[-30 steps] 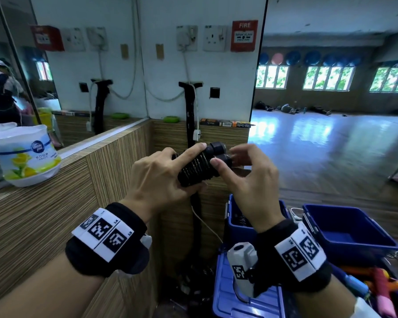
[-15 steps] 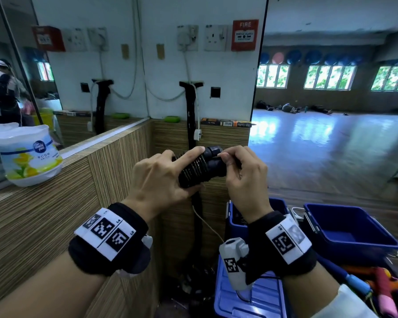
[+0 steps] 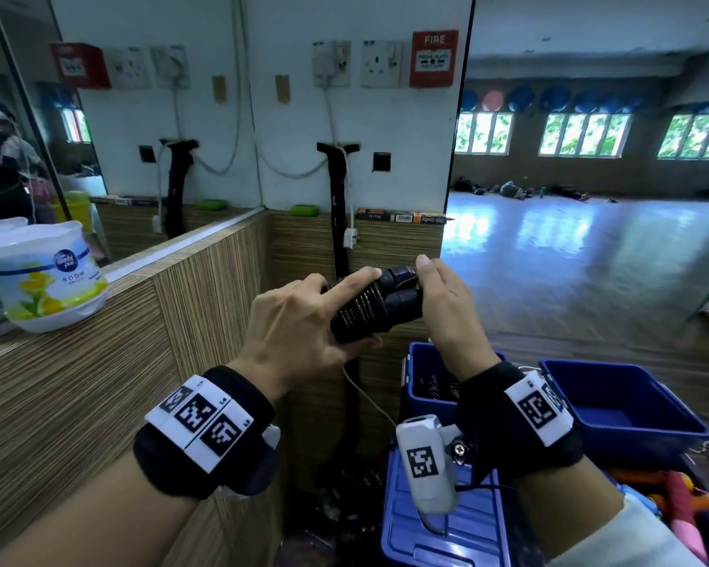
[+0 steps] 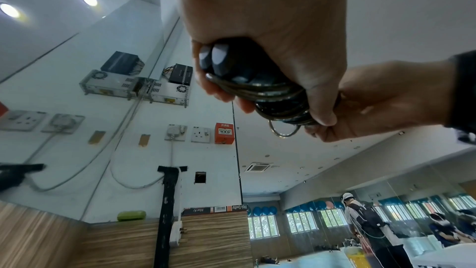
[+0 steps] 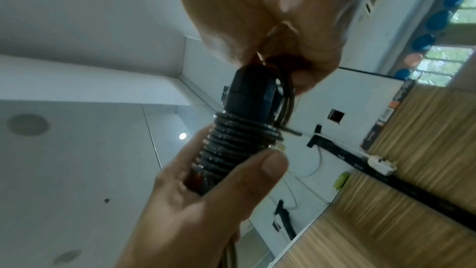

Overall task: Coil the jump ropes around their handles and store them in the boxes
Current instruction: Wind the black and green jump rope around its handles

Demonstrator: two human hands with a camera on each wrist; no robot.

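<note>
The jump rope (image 3: 369, 308), wound in tight turns round its two black handles, is held in the air above the blue boxes (image 3: 631, 407). The coiled part is clasped by the left hand (image 3: 299, 333); the handle tops and the last loop are pinched by the right hand (image 3: 447, 308). A short free end is seen sticking out in the right wrist view. If it is left untucked, or either grip is slackened, the stiff turns would probably spring loose.
</note>
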